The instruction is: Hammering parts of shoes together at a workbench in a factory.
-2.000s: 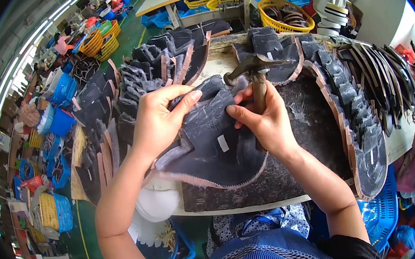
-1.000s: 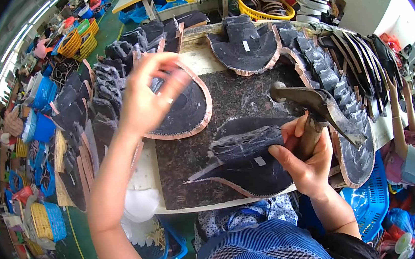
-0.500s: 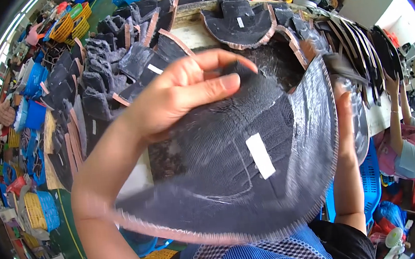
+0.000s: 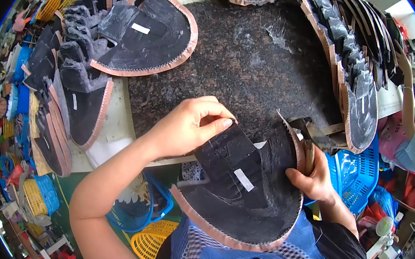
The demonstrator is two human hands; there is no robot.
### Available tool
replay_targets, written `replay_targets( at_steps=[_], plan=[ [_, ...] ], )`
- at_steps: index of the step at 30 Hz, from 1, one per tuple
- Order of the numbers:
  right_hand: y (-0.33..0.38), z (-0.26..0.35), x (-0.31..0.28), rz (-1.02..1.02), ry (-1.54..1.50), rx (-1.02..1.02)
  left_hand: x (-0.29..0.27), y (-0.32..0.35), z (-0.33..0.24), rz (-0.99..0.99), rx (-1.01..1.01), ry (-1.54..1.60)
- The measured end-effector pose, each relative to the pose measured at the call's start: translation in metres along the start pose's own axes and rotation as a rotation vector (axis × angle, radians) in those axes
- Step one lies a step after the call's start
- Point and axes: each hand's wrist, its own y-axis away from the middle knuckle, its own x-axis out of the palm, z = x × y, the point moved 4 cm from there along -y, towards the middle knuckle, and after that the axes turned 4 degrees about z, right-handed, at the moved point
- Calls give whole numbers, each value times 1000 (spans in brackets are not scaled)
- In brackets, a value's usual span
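Far left: a bank of stacked dark pieces (image 4: 80,52) with ruffled grey tabs and pink-edged rims. Next to it, one labelled piece (image 4: 159,39) lies partly over the mottled dark slab (image 4: 230,52).

Left of centre: left hand (image 4: 194,123), thumb and forefinger drawn together, tips pinching the upper corner of a tab. Half a second ago these fingers stood apart.

Centre: held dark piece (image 4: 274,198), curved, pink-trimmed, bearing one white label (image 4: 244,180); hangs before the table's near edge, above the lap. Lower and farther from the view than a moment ago, it is now supported at two places, its labelled face upward.

Right of centre: right hand (image 4: 315,181), thumb pressed on the piece's side; remaining fingers, partly hidden, curl about the hammer (image 4: 313,137), its head blurred.

Right: blue basket (image 4: 356,170), below the table; above it, an overlapping row of dark pieces (image 4: 351,60).
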Motion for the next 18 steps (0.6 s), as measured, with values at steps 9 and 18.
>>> replay_targets(
  at_steps=[9, 18],
  plan=[
    [16, -8, -9, -211, 331, -87, -10, -32, 3, 131, 257, -332],
    [-49, 50, 22, 156, 667, -250, -18, -47, 9, 210, 594, -471]
  ],
)
